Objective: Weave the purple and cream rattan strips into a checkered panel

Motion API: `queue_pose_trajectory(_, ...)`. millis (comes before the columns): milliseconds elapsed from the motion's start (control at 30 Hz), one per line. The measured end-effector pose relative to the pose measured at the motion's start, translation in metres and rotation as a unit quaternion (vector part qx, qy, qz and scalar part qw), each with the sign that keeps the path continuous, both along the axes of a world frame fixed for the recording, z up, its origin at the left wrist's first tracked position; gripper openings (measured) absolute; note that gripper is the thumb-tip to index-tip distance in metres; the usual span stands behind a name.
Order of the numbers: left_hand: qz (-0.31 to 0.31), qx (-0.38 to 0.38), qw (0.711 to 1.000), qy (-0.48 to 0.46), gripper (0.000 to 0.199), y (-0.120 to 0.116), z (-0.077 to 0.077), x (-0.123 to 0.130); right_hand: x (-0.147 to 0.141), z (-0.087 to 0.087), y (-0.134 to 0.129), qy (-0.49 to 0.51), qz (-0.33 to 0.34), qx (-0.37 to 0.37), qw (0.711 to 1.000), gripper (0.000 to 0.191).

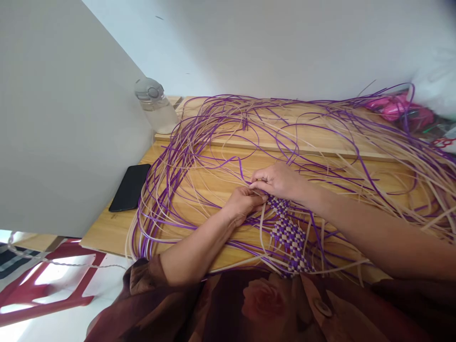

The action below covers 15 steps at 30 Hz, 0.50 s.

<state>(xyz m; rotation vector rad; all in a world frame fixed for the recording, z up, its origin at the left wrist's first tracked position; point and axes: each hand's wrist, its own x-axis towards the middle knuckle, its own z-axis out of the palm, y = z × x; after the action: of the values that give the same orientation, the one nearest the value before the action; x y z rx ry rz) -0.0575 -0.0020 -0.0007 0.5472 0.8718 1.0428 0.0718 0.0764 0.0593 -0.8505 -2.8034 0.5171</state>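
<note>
A purple-and-beige woven piece (290,235) lies on the table close to my body, with long loose strands running out from it. My left hand (244,203) is closed at the far end of the weave, fingers pinching strands there. Just beyond it, my right hand (276,180) is closed too, its thumb and fingertips pressed on a purple strand (239,164) that rises in a bend to the left. The fingertips of both hands nearly meet. The exact crossing of strands under them is hidden.
Long purple and beige strands (185,152) curve round the wooden table (221,190). At the back left stands a water bottle (156,107); a black phone (130,187) lies at the left edge. A pink bag (399,109) sits at the back right. A red stool (81,275) is below left.
</note>
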Motion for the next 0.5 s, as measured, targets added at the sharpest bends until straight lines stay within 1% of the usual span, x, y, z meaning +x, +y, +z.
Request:
queue_pose_trajectory(100,0.003,0.003,1.0,-0.012,0.032,0.0,0.002,0.0,-0.003,-0.003,0.0,0.026,-0.03,-0.028,0.999,0.024)
queue_pose_trajectory(200,0.02,-0.011,1.0,-0.002,0.03,0.001,0.004,0.002,-0.004,-0.005,-0.002,0.057,-0.067,-0.063,0.994,0.023)
queue_pose_trajectory(300,0.037,-0.024,0.999,0.013,0.028,0.003,0.004,0.002,0.001,-0.007,-0.009,0.09,-0.106,-0.06,0.988,0.025)
queue_pose_trajectory(367,0.042,-0.03,0.998,0.02,0.028,0.003,0.002,0.003,0.01,-0.008,-0.019,0.132,-0.129,-0.049,0.982,0.023)
queue_pose_trajectory(400,0.04,-0.033,0.998,0.024,0.028,0.003,0.001,0.003,0.016,-0.008,-0.025,0.151,-0.126,-0.035,0.98,0.021)
queue_pose_trajectory(433,0.036,-0.034,0.998,0.028,0.029,0.003,0.0,0.003,0.021,-0.009,-0.032,0.163,-0.109,-0.013,0.98,0.018)
queue_pose_trajectory(500,0.028,-0.032,0.998,0.036,0.03,0.003,-0.001,0.003,0.031,-0.012,-0.046,0.157,-0.042,0.042,0.986,0.015)
